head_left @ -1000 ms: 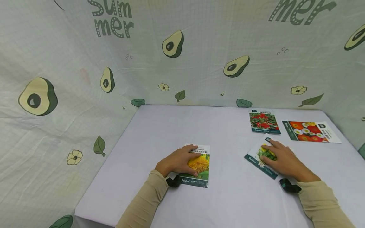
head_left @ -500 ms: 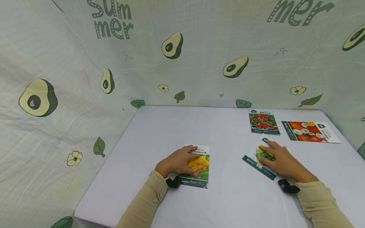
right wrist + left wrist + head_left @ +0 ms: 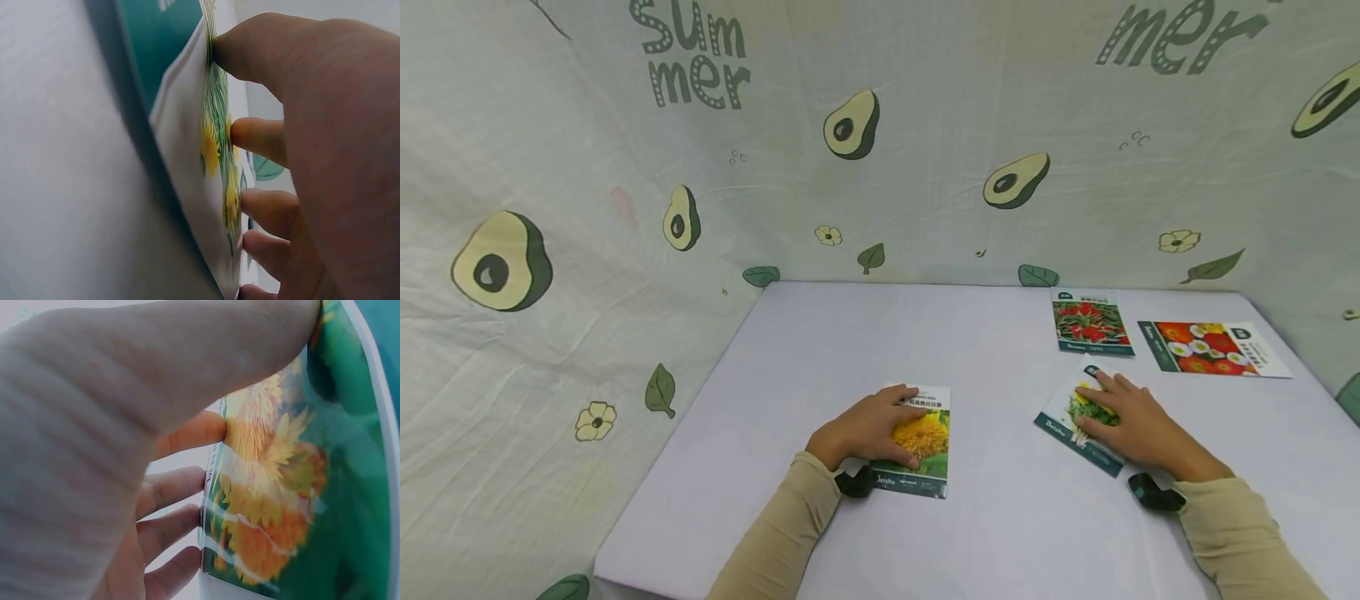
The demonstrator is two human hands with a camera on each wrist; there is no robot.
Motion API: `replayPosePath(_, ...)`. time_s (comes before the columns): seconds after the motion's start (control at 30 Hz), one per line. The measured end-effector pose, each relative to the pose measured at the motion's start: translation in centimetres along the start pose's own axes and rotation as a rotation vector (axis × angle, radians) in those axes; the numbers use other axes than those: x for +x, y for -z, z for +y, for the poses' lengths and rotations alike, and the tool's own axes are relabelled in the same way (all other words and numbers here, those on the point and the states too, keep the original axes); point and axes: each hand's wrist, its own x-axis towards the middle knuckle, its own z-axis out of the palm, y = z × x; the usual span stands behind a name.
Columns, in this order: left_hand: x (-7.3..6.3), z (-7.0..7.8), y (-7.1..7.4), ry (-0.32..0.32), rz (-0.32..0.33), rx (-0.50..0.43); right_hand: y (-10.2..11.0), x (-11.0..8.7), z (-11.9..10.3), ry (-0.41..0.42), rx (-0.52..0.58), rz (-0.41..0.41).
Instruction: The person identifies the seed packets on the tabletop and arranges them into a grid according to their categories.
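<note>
In the head view my left hand (image 3: 874,429) rests on a seed packet (image 3: 929,467) with a yellow double sunflower picture, lying flat on the white table. Thumb and fingertips touch the front of this sunflower packet (image 3: 275,500) in the left wrist view. My right hand (image 3: 1138,423) lies on another seed packet (image 3: 1078,446), set at a slant, showing green leaves and yellow flowers. Seen from the right wrist, the thumb and fingertips touch its printed face (image 3: 187,119). Both hands cover part of their packets.
Beyond the right hand lies a red-flower seed packet (image 3: 1092,325). To its right is a sideways packet (image 3: 1210,348) with red, orange and white flowers. The table (image 3: 1000,542) meets an avocado-print cloth (image 3: 925,192) at its back and left.
My right hand slides slightly to the left, and the slanted packet shifts with it. My left hand stays on the sunflower packet. The head view tilts a little upward.
</note>
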Motion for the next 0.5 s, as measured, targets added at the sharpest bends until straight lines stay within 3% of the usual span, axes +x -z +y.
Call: replayPosePath(0.5, 0.10, -0.13, -0.20, -0.021, 0.016, -0.015, -0.21, 0.07, -0.38, 0.004, -0.026, -0.007)
